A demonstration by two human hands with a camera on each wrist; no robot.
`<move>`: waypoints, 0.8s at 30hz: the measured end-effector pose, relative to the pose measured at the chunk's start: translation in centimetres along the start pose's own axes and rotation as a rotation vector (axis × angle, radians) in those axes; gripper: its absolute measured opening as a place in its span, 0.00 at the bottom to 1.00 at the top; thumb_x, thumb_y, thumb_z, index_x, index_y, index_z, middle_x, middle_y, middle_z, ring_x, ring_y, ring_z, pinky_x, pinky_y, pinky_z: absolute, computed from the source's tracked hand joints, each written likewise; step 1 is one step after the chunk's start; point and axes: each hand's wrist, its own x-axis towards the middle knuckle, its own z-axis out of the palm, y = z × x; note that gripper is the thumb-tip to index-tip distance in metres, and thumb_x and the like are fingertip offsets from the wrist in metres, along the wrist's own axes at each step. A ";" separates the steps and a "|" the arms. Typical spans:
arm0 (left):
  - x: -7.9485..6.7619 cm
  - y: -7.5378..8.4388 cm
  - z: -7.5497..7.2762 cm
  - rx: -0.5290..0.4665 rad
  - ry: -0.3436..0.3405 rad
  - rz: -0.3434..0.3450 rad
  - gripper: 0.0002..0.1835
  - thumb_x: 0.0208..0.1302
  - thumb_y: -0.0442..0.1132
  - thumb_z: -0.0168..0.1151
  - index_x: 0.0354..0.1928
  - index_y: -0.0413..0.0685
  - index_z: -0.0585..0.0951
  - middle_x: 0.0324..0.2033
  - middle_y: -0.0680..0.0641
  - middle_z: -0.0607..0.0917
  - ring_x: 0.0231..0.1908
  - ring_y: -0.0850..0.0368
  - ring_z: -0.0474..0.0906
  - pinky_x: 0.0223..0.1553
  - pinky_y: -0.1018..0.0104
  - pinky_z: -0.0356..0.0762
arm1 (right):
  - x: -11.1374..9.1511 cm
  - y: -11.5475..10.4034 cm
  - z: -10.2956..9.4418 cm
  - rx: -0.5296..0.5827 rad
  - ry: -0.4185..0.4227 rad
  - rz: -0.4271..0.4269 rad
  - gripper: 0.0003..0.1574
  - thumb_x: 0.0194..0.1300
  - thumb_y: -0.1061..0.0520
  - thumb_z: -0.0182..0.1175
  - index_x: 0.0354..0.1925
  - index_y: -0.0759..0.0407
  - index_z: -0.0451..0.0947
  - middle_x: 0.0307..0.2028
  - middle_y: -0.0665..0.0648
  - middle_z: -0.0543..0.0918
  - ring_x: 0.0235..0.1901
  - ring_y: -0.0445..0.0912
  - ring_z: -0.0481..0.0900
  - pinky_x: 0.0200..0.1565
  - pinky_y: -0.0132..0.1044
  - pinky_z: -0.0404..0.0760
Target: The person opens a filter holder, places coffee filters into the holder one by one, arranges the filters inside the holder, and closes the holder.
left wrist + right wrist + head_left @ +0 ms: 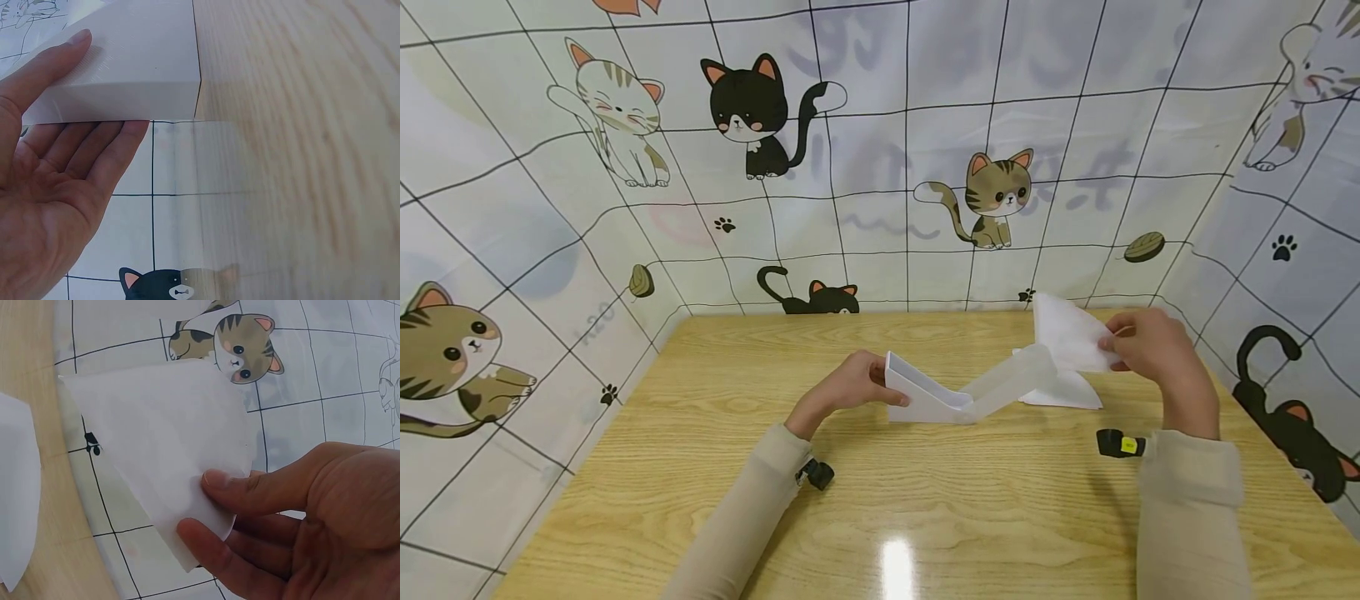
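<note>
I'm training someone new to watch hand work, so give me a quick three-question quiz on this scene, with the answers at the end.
1. Which grip holds the white box?
2. True or false: the translucent lid is closed over the box.
3. Choose one. The right grip pinches: A) a spoon; B) a thin white sheet; C) a cup.

Key:
1. The left grip.
2. False; it stands open, stretching out beyond the end of the box.
3. B.
</note>
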 end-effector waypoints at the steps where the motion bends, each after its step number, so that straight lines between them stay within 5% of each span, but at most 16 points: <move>1: 0.0 0.0 0.0 0.001 0.000 0.000 0.18 0.58 0.39 0.79 0.50 0.46 0.88 0.45 0.46 0.92 0.40 0.59 0.87 0.43 0.65 0.82 | -0.1 -0.2 0.0 0.000 0.007 -0.008 0.21 0.73 0.62 0.60 0.57 0.77 0.75 0.54 0.83 0.79 0.30 0.53 0.91 0.35 0.42 0.86; 24: 0.1 -0.2 0.1 -0.016 -0.011 0.011 0.17 0.59 0.39 0.78 0.50 0.47 0.88 0.45 0.46 0.92 0.41 0.58 0.88 0.44 0.64 0.83 | -0.8 -2.4 -0.1 -0.057 0.132 -0.082 0.19 0.73 0.62 0.61 0.56 0.74 0.79 0.51 0.81 0.82 0.25 0.51 0.89 0.29 0.36 0.79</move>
